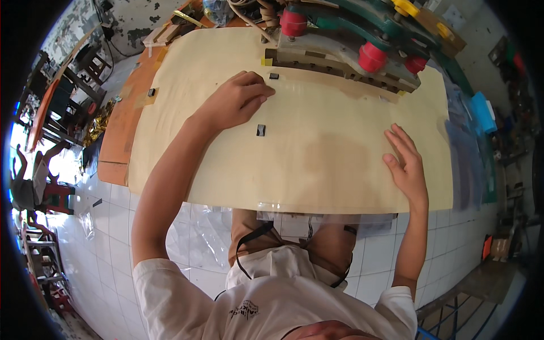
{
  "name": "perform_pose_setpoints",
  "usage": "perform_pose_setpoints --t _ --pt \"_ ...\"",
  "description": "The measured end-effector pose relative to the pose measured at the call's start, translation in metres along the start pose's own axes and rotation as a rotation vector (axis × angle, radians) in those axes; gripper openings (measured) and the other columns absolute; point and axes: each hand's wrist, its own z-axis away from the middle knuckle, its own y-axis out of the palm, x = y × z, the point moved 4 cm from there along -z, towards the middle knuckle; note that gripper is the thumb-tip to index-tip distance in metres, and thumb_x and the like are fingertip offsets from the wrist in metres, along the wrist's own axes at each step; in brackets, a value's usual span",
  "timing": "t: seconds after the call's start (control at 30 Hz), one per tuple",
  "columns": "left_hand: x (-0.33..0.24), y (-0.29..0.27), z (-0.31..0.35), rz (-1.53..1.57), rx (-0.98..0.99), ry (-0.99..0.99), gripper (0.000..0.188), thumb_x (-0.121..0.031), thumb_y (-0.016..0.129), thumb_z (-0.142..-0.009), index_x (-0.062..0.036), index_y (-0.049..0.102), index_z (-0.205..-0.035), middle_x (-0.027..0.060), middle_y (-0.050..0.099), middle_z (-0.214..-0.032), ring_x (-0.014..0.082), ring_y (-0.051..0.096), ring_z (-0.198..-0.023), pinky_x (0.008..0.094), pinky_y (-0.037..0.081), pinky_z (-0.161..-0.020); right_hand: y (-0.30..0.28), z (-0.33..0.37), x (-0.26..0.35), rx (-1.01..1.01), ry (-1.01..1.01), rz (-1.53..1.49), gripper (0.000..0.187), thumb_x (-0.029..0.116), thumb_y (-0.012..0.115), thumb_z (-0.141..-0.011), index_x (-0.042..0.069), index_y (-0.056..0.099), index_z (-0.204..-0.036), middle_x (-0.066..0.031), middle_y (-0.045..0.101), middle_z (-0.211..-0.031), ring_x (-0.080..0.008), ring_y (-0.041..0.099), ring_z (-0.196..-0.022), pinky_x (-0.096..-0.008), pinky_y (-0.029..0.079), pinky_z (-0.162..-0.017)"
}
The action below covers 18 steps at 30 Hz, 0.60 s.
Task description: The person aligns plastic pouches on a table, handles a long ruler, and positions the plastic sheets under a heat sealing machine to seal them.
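A large cream-yellow sheet (334, 119) covers most of the work surface in front of me. My left hand (241, 101) is over its upper middle, with fingers curled and thumb drawn close to them; whatever they may hold is hidden or too small to make out. Just beyond those fingertips lies a small black block (273, 76). A second small dark block with a light centre (260, 130) rests nearer to me. On the right part of the sheet, my right hand (405, 167) lies with fingers stretched out and nothing in it.
Across the far side stands a green-armed machine (362, 34) with red round knobs (372, 56) and a long metal bar (334, 67). An orange-brown board (116, 147) borders the sheet on the left. Clear plastic film (464, 147) hangs along the right; a red stool (59, 197) stands left.
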Motion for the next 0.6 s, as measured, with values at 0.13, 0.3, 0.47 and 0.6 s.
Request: perform_pose_setpoints --t 0.13,0.3,0.47,0.6 --pt "0.003 0.001 0.001 -0.023 0.007 0.062 0.029 0.002 0.056 -0.079 -0.0016 0.07 -0.104 0.0143 0.062 -0.104 0.0311 0.06 -0.099 0.0386 0.05 -0.087 -0.001 0.001 -0.007 0.007 -0.039 0.072 0.043 0.02 0.067 -0.088 0.0 0.061 -0.126 -0.0195 0.05 -0.141 -0.0346 0.044 -0.134 -0.041 0.035 -0.11" --pt "0.002 0.002 -0.002 -0.029 0.003 0.058 0.031 0.002 0.055 -0.077 -0.0023 0.071 -0.103 0.0148 0.062 -0.105 0.0314 0.06 -0.1 0.0384 0.05 -0.088 -0.004 0.0 -0.008 0.007 -0.075 0.132 0.042 0.021 0.068 -0.088 0.0 0.063 -0.124 -0.0211 0.052 -0.138 -0.0346 0.046 -0.132 -0.0395 0.036 -0.109" --pt "0.005 0.005 0.001 -0.021 -0.011 0.055 0.031 0.002 0.055 -0.077 -0.0023 0.071 -0.102 0.0147 0.062 -0.102 0.0312 0.061 -0.097 0.0379 0.051 -0.087 -0.001 0.003 -0.011 0.002 -0.047 0.068 0.041 0.02 0.068 -0.088 0.001 0.064 -0.124 -0.0199 0.052 -0.139 -0.0329 0.046 -0.132 -0.0386 0.037 -0.108" --pt "0.008 0.006 0.004 -0.021 -0.03 0.065 0.03 0.003 0.055 -0.076 -0.0023 0.072 -0.101 0.0145 0.061 -0.098 0.0309 0.061 -0.093 0.0373 0.051 -0.084 0.003 0.006 -0.017 -0.009 -0.013 -0.003 0.04 0.018 0.069 -0.088 0.003 0.064 -0.125 -0.0179 0.049 -0.142 -0.0305 0.044 -0.133 -0.0371 0.039 -0.107"
